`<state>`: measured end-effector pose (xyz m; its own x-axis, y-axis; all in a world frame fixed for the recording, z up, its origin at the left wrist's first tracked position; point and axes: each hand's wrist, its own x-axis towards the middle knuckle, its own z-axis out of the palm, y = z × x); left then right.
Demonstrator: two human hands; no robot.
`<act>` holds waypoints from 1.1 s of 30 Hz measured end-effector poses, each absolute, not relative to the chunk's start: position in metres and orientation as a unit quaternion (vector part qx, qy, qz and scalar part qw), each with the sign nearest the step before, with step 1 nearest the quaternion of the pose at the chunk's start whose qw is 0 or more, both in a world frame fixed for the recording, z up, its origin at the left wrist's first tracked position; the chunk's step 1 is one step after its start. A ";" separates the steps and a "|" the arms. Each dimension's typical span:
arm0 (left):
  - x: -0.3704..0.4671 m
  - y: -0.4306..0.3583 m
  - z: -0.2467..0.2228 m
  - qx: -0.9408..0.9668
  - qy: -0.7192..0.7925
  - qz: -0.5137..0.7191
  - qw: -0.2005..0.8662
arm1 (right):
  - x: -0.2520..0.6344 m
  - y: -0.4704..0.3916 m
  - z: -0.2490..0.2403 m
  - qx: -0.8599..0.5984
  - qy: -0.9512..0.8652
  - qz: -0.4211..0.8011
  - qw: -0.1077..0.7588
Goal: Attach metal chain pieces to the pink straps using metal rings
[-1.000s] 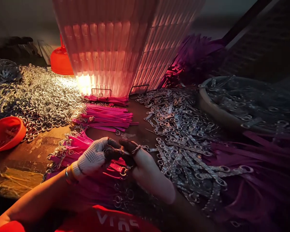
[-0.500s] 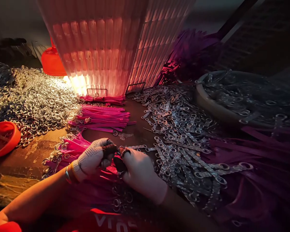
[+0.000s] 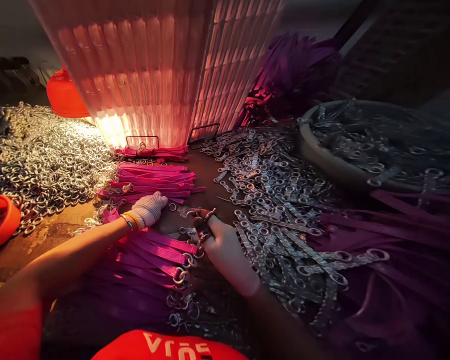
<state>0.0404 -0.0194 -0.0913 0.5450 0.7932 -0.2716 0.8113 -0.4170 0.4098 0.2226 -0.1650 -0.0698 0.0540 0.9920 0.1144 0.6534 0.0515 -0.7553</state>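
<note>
My left hand (image 3: 150,209), in a white dotted glove, is closed at the edge of a pile of magenta straps (image 3: 155,179). A single metal ring (image 3: 172,206) lies just right of its knuckles; what its fingers hold is hidden. My right hand (image 3: 223,247), gloved with dark bands and dark fingertips, is closed in a pinch over the bench. A shiny metal piece (image 3: 187,231) shows below its fingertips; I cannot tell whether it is held. Between my forearms lies a bundle of magenta straps (image 3: 161,252) with metal rings on their right ends.
Heaped metal rings (image 3: 60,160) cover the left, under an orange-red lamp shade (image 3: 65,95). An orange bowl (image 3: 9,225) stands at the left edge. Translucent ribbed panels (image 3: 135,75) rise behind. Ringed metal strips (image 3: 270,190) and a large tub (image 3: 322,150) fill the right, beside purple straps (image 3: 416,225).
My hands were together over the bundle and are now apart. The left has moved away to the upper left, the right slightly right. More of the ringed strap bundle shows. The view has shifted slightly.
</note>
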 end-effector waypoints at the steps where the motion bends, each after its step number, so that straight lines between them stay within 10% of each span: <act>1: 0.036 -0.024 -0.089 0.840 0.472 -0.013 0.267 | 0.222 -0.164 -0.071 -0.627 -0.651 0.254 0.343; 10: 0.012 -0.099 -0.038 0.610 0.460 0.120 0.634 | 0.199 -0.162 -0.057 -0.616 -0.754 0.158 0.165; 18: 0.018 -0.119 -0.052 0.771 0.431 0.154 0.442 | 0.186 -0.172 -0.058 -0.628 -0.764 0.103 0.107; 25: 0.010 -0.120 -0.051 0.647 0.465 0.156 0.584 | 0.190 -0.165 -0.037 -0.599 -0.780 0.165 0.072; 33: 0.009 -0.124 -0.052 0.707 0.466 0.166 0.505 | 0.186 -0.160 -0.039 -0.555 -0.823 0.118 -0.013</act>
<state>0.0086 -0.1236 -0.0517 0.5101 0.8270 -0.2362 0.4926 -0.0557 0.8685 0.1857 -0.1599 -0.0389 -0.3839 0.9108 -0.1518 0.9167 0.3564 -0.1805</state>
